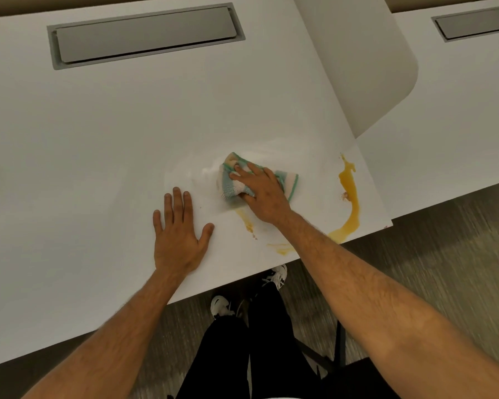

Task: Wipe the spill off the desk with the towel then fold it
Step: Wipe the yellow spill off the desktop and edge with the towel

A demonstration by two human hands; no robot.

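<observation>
A bunched towel (234,187), white with blue and green stripes, lies on the white desk (98,139). My right hand (261,194) sits on top of it, fingers spread over the cloth and thumb curled round its near edge. An orange spill (350,203) curves along the desk's right front corner, with thinner orange smears (247,221) just in front of the towel. A wet sheen shows on the desk left of the towel. My left hand (177,234) rests flat on the desk, fingers straight, to the left of the towel.
A grey cable flap (144,33) is set into the desk at the back. A white divider panel (366,67) stands at the right, with a second desk (458,125) beyond it. My legs and white shoes stand below the front edge.
</observation>
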